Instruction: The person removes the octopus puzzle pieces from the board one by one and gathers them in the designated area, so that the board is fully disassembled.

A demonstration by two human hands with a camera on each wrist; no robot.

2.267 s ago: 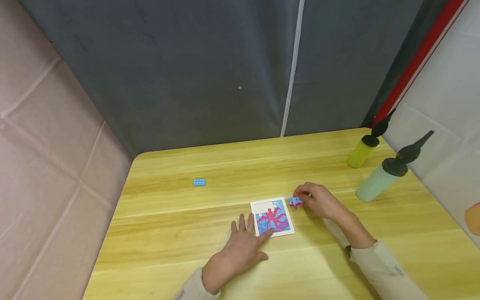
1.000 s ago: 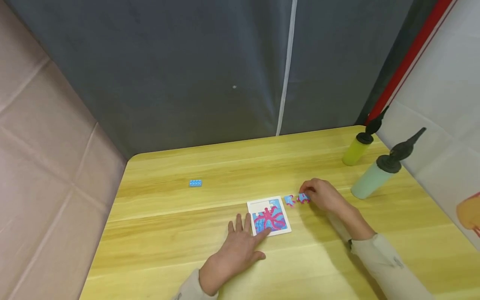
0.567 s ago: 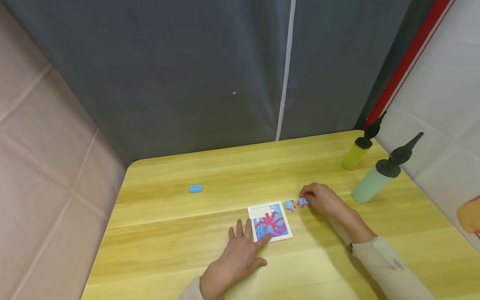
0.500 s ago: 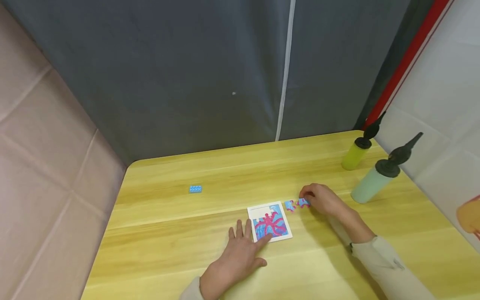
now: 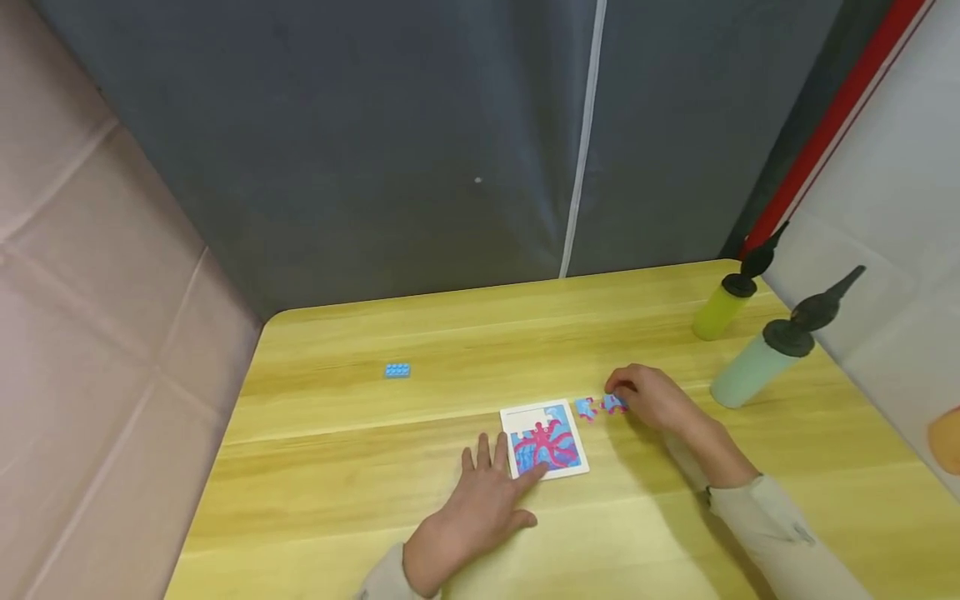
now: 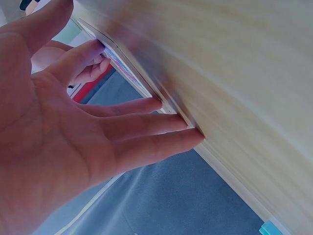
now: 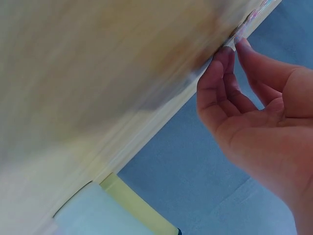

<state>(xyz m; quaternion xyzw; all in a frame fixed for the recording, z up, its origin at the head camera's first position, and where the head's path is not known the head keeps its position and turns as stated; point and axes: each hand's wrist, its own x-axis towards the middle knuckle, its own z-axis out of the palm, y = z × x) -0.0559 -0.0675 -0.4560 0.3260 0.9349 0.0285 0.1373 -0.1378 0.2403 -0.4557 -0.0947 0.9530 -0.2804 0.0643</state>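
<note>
The left hand (image 5: 480, 500) lies flat, palm down, fingers (image 6: 146, 127) straight and slightly spread, thumb angled out to the right, its forearm coming in from the lower edge. The right hand (image 5: 651, 400) reaches forward, its fingers (image 7: 222, 73) curled with fingertips and thumb drawn together; a pale sleeve covers the right forearm

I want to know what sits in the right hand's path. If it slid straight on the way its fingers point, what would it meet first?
Probably the loose puzzle piece just left of the piece at the right hand fingertips, then the puzzle board.
</note>
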